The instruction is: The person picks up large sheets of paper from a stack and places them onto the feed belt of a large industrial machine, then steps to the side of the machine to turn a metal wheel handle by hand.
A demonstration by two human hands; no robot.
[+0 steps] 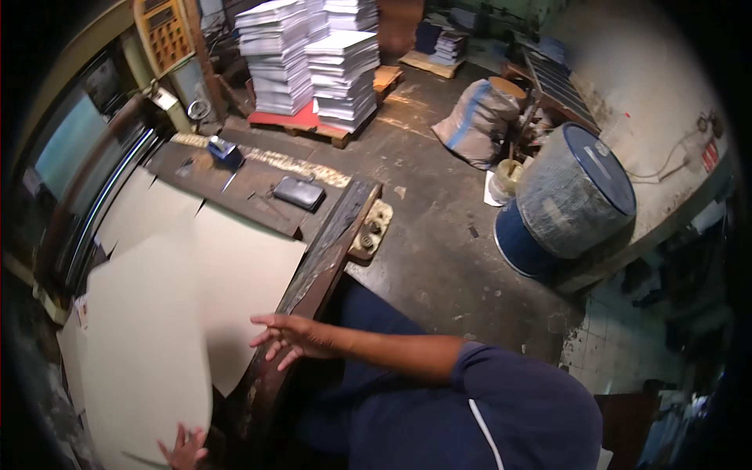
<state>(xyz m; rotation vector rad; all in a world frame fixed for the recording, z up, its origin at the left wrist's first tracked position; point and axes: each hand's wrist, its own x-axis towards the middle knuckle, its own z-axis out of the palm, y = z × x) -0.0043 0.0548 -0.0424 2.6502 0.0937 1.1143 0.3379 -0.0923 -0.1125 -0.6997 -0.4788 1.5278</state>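
I see the sheet [145,337] over the table [325,251], long axis running away from me, left of the spread, empty right hand [291,338]; the left hand [185,450], nearer, overlaps its near corner, pinching or not I cannot tell.

i can read no words or numbers from here: the red sign [710,156] on the wall [607,82] to my right carries pale marks too small to make out, and the pale patch [601,147] on the blue drum lid [601,174] shows nothing legible to me.
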